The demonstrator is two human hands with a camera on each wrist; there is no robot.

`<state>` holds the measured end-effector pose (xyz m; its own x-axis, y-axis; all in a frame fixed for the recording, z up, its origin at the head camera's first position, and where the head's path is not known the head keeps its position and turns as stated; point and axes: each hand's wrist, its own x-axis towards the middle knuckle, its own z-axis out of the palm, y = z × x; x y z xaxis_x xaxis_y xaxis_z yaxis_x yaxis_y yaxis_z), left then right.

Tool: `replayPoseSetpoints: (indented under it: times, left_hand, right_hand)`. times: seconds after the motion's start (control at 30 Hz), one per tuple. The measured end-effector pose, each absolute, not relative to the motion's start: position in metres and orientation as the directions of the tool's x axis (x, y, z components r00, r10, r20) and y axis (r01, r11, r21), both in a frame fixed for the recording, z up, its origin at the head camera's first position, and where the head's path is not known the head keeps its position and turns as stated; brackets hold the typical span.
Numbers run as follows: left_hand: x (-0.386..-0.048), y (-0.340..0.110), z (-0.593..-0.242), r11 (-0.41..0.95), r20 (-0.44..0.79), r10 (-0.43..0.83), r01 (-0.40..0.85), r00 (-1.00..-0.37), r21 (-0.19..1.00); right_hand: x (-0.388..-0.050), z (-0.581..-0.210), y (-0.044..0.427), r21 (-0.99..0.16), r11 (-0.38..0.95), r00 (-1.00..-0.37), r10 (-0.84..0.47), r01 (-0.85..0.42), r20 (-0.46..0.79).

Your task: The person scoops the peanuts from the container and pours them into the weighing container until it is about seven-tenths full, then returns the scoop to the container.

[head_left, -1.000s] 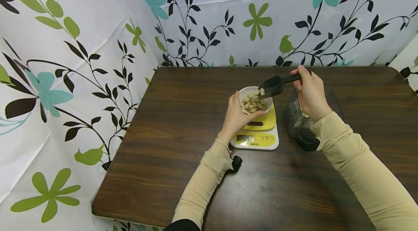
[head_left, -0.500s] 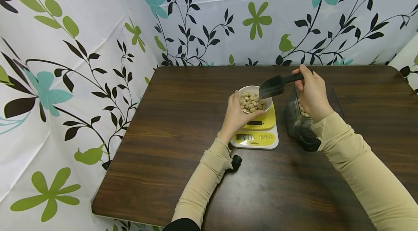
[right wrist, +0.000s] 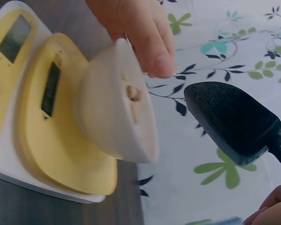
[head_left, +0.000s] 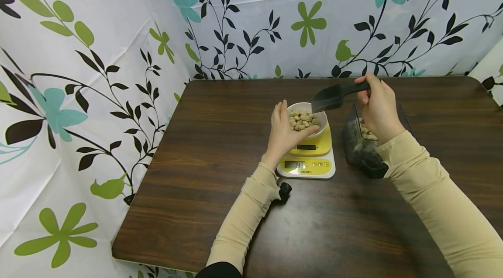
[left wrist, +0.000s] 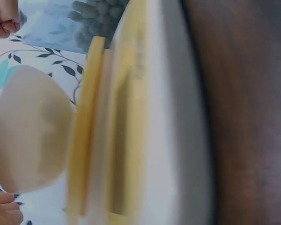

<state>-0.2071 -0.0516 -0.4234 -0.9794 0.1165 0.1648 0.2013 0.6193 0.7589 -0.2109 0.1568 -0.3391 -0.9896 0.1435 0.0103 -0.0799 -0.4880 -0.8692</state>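
Note:
A white bowl (head_left: 323, 121) holding pale, nut-like pieces (head_left: 300, 122) stands on a yellow and white kitchen scale (head_left: 329, 169). Beside its left rim is my left hand (head_left: 280, 134), fingers straight and spread, thumb toward the near rim. In the right wrist view these fingers (right wrist: 162, 65) look apart from the bowl. My right hand (head_left: 379, 110) grips the handle of a black scoop (head_left: 328, 98) above the bowl's far right rim. The right wrist view shows no pieces in the scoop's pan. Under the right forearm, a see-through container (head_left: 353, 149) with more such pieces is partly hidden.
Everything stands on a dark wood table (head_left: 188, 173). Behind it and at the left hangs a white curtain (head_left: 251, 3) printed with leaves and flowers. A black rounded piece (head_left: 284, 191) sits at the left wrist, close to the scale's front.
My left fingers have straightened and loosened from the bowl. The last pieces dropped from the scoop, which has risen slightly away with my right hand. The scale's reading has fallen.

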Motion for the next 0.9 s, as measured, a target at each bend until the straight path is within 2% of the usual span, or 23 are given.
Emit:
replayPoseSetpoints:
  times: [0.17, 0.4, 0.57, 0.77, 0.9]
  left_hand:
    - [-0.209, -0.041, -0.408, 0.597, 0.205, 0.140, 0.248, -0.969, 0.763]
    - [-0.204, -0.009, -0.384, 0.541, 0.217, 0.239, 0.315, -0.946, 0.780]
    - [-0.195, 0.015, -0.377, 0.531, 0.208, 0.329, 0.363, -0.921, 0.766]
    - [-0.187, 0.041, -0.389, 0.559, 0.168, 0.392, 0.379, -0.905, 0.738]
    - [-0.184, 0.050, -0.402, 0.559, 0.118, 0.456, 0.387, -0.882, 0.733]
  right_hand:
    - [-0.207, -0.328, 0.172, -0.842, -0.509, -0.974, 0.212, -0.176, 0.075]
    - [-0.202, -0.320, 0.197, -0.814, -0.458, -0.905, 0.386, -0.356, 0.178]
    - [-0.195, -0.322, 0.216, -0.820, -0.405, -0.861, 0.471, -0.404, 0.192]
    - [-0.187, -0.337, 0.233, -0.924, -0.184, -0.835, 0.512, -0.336, 0.202]
    - [-0.180, -0.351, 0.244, -0.967, 0.162, -0.862, 0.441, -0.196, 0.248]
